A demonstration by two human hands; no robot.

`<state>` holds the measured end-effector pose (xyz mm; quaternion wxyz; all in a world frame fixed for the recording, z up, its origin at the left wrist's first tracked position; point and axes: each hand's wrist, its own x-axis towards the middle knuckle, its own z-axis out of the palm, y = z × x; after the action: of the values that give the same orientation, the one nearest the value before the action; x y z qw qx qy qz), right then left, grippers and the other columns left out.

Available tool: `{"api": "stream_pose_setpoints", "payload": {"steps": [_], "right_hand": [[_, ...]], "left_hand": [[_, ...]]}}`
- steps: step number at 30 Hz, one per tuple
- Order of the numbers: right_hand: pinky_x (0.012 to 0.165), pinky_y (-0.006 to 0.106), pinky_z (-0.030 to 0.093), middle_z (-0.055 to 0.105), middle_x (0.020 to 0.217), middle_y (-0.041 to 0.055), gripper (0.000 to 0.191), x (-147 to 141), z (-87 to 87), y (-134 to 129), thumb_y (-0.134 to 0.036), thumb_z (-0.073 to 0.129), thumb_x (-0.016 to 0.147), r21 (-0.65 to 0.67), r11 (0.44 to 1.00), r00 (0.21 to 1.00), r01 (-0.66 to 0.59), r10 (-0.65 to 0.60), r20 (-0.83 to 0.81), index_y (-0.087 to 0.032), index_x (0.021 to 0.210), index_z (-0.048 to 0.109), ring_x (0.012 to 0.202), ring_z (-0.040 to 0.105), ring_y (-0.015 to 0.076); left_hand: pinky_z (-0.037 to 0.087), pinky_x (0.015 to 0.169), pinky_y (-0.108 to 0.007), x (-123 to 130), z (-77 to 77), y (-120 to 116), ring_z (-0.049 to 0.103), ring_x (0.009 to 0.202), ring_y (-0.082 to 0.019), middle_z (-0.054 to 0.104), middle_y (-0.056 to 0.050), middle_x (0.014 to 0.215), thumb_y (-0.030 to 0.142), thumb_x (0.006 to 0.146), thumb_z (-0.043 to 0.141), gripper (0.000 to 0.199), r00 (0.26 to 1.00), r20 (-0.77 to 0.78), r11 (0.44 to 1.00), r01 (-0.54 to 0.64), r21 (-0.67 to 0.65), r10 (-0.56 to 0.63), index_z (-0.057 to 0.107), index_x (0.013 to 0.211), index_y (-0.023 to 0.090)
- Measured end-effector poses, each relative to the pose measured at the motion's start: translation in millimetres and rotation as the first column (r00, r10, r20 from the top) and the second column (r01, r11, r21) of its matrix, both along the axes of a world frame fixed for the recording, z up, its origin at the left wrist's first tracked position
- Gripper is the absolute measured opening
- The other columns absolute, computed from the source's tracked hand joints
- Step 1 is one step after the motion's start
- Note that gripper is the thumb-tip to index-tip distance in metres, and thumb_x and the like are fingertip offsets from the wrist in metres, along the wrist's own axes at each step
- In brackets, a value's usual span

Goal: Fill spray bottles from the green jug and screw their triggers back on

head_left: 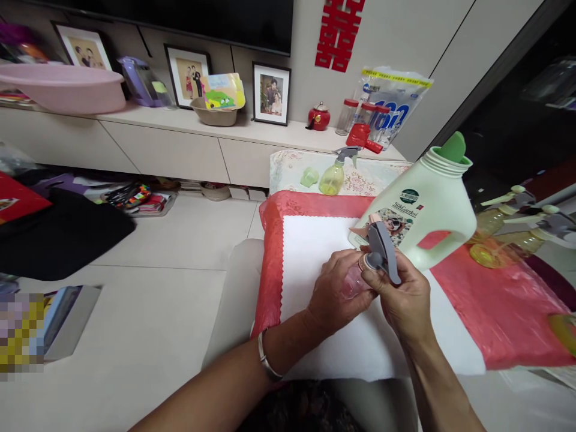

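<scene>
My left hand (pixel 330 291) is wrapped round the body of a small pink spray bottle (pixel 354 282). At the bottle's neck, the fingers of my right hand (pixel 407 294) close on its grey trigger head (pixel 383 252). The bottle is tilted, and much of its body is hidden by my hands. Just beyond them stands a large pale green detergent jug (pixel 443 195) with a green scoop-like piece (pixel 452 147) in its uncapped mouth. Beneath my hands lies a white cloth (pixel 310 240) with a zigzag edge, over a red plastic sheet (pixel 272 258).
A yellow-green spray bottle (pixel 332 179) and a pale green lump (pixel 309 176) sit on the flowered cover behind. To the right, clear spray bottles (pixel 524 243) lie on the red sheet. Red-lidded jars (pixel 346 117) and a red pot (pixel 319 117) stand on the cabinet.
</scene>
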<state>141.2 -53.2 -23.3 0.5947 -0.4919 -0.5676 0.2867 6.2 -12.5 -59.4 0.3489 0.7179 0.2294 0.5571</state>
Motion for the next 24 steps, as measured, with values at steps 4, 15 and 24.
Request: {"api": "stream_pose_setpoints", "payload": {"steps": [4,15,24], "right_hand": [[0.117,0.037,0.039,0.05,0.136,0.0069,0.037,13.9,6.1,-0.9,-0.038,0.073,0.096,-0.111,0.973,0.979,-0.201,0.202,-0.005,-0.025,0.13,0.065,0.13,0.048,0.0233],[0.112,0.032,0.042,0.055,0.126,0.0063,0.033,6.4,-2.6,4.5,-0.033,0.08,0.089,-0.027,0.996,0.995,-0.088,0.087,-0.051,-0.023,0.118,0.069,0.123,0.053,0.0217],[0.121,0.039,0.034,0.048,0.139,0.0079,0.04,15.1,2.8,-0.5,-0.039,0.072,0.096,-0.12,0.974,0.981,-0.192,0.192,-0.013,-0.025,0.133,0.063,0.133,0.046,0.0238]], "left_hand": [[0.052,0.1,-0.051,1.3,-2.0,0.5,0.06,0.12,-0.029,0.061,-0.012,0.128,0.036,0.086,0.071,0.055,1.0,0.001,1.0,-0.004,0.01,0.004,0.046,0.133,0.024],[0.05,0.103,-0.049,1.2,-4.6,1.8,0.06,0.122,-0.028,0.061,-0.011,0.132,0.034,0.083,0.075,0.061,0.998,0.062,1.0,0.019,-0.014,-0.019,0.045,0.136,0.026],[0.051,0.103,-0.049,2.0,-5.4,1.3,0.06,0.121,-0.028,0.061,-0.011,0.13,0.036,0.085,0.075,0.058,0.998,0.054,1.0,0.017,0.021,-0.018,0.046,0.134,0.026]]}}
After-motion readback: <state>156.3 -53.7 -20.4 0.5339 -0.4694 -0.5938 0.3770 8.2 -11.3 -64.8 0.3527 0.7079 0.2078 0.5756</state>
